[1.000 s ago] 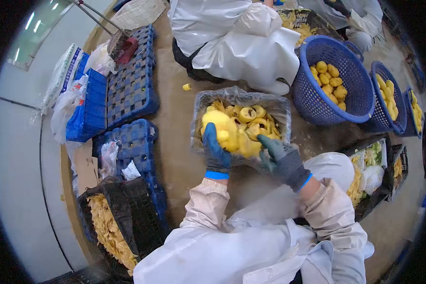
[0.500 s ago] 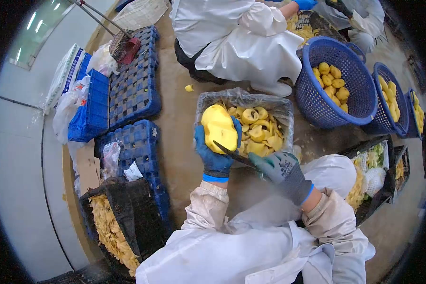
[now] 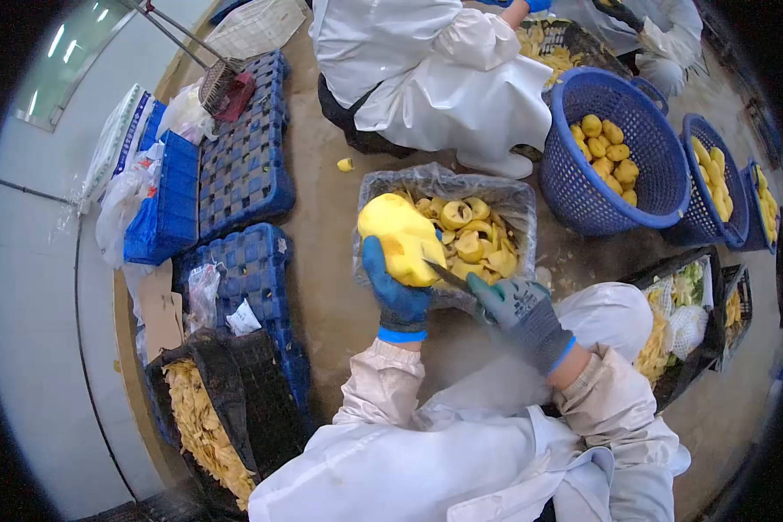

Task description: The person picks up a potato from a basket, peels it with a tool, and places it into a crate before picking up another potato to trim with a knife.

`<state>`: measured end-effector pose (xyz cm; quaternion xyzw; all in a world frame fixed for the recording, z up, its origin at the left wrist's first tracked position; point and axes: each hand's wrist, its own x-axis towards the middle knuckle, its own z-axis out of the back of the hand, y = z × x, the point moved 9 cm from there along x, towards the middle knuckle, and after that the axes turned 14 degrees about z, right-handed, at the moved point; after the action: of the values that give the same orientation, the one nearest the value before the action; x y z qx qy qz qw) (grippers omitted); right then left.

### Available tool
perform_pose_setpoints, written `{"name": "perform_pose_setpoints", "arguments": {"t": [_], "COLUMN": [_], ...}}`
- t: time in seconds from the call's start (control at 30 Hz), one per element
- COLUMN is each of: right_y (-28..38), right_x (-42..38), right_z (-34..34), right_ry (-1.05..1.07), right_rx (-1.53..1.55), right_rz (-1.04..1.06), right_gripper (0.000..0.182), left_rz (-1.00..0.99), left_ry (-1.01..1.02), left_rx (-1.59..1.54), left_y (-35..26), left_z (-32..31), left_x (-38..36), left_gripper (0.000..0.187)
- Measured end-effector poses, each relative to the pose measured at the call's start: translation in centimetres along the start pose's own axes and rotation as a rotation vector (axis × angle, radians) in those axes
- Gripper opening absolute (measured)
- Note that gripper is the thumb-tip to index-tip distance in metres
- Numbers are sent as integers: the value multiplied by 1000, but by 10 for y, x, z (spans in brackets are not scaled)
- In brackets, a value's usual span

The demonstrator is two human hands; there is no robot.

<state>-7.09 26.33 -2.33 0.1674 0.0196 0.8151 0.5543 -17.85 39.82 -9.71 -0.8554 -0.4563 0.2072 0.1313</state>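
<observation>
My left hand (image 3: 398,291), in a blue glove, is closed around the lower side of a large peeled yellow squash (image 3: 398,237). My right hand (image 3: 520,311), in a grey-green glove, grips a dark-bladed knife (image 3: 450,277). The knife's tip touches the squash's lower right side. Both are above the near part of a plastic-lined crate (image 3: 529,202). Hollow cut yellow pieces (image 3: 471,245) fill the crate behind the squash. The knife's handle is hidden in my right glove.
Blue baskets (image 3: 565,165) of yellow produce stand at right. A person in white (image 3: 426,78) works opposite. Blue pallets (image 3: 244,157) lie at left, with a dark container of peelings (image 3: 202,418) nearer. Another container (image 3: 665,335) is beside my right knee.
The squash has tilted and shifted slightly left in my left hand. The knife has moved a little right and now meets the squash's lower right side.
</observation>
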Motion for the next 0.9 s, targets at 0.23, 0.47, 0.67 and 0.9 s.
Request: {"name": "perform_pose_setpoints", "arguments": {"t": [0.23, 0.47, 0.67, 0.9], "right_y": [-6, -2, -26, -23], "right_x": [10, -7, -14, -24], "right_z": [27, 35, 11, -15], "right_ry": [75, -116, -80, -110], "right_rx": [-19, 504, 1306, 1521], "right_rz": [159, -28, -445, -522], "right_gripper": [43, 38, 37, 32], "left_rz": [327, 287, 458, 477], "left_ry": [132, 82, 119, 321], "left_rx": [-168, -202, -228, -233], "left_y": [18, 21, 22, 28], "left_z": [-13, 1, -8, -40], "left_x": [2, 8, -1, -12], "left_gripper": [58, 54, 53, 53]}}
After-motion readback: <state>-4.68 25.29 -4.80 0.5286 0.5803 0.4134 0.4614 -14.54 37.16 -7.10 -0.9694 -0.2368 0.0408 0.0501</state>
